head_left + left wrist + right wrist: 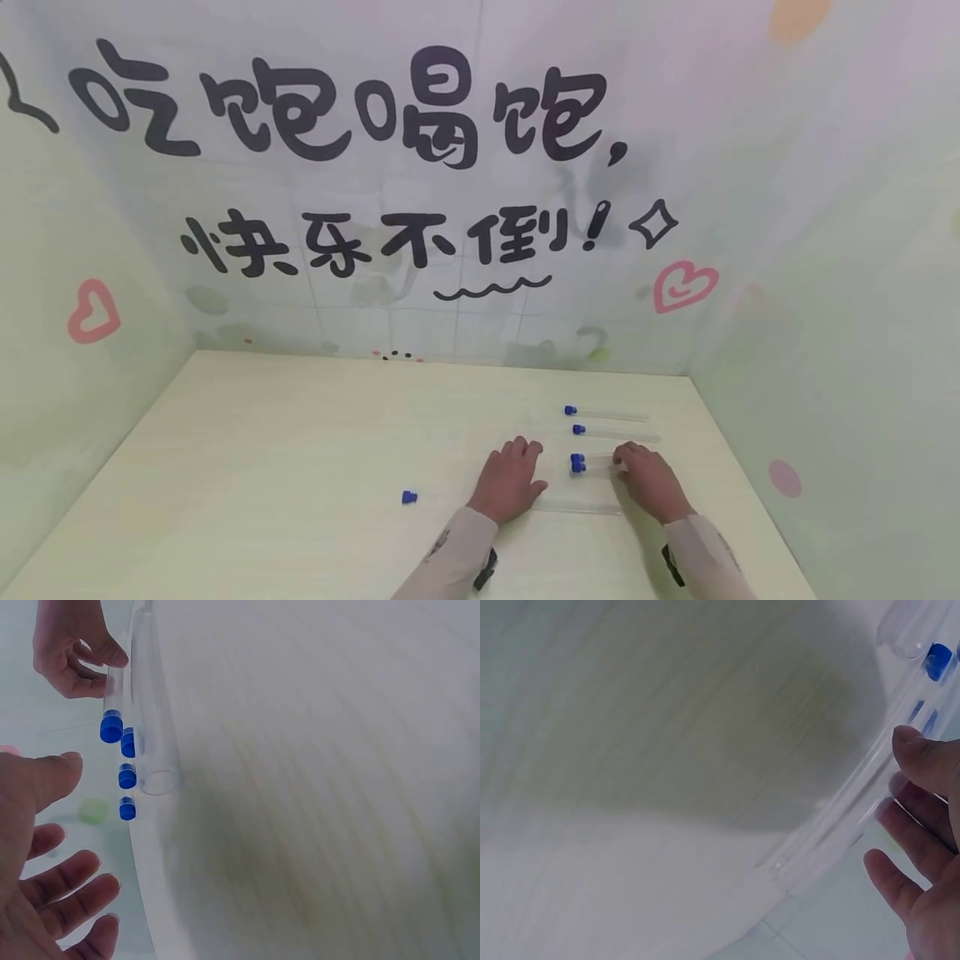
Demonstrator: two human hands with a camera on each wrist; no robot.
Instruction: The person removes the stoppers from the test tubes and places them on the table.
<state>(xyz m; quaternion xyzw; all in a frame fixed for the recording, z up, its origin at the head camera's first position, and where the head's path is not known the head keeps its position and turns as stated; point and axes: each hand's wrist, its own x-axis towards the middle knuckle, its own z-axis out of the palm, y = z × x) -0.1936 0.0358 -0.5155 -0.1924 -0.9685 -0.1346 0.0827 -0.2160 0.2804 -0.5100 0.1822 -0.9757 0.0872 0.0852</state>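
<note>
My right hand (651, 482) pinches a clear test tube (112, 688) between thumb and fingers; its blue cap (111, 726) points left. Right beside it lies another capped tube, its blue cap (128, 742) close to the first. My left hand (507, 481) is over the table with fingers spread and relaxed, holding nothing. An uncapped clear tube (577, 507) lies just right of the left wrist, its open end showing in the left wrist view. Left of that hand, a loose blue cap (409, 497) sits on the table.
Two more capped tubes, one at the back (611, 414) and one slightly nearer (621, 434), lie side by side beyond the right hand. The pale wooden table (262, 467) meets printed fabric walls (847, 333) at the back and sides.
</note>
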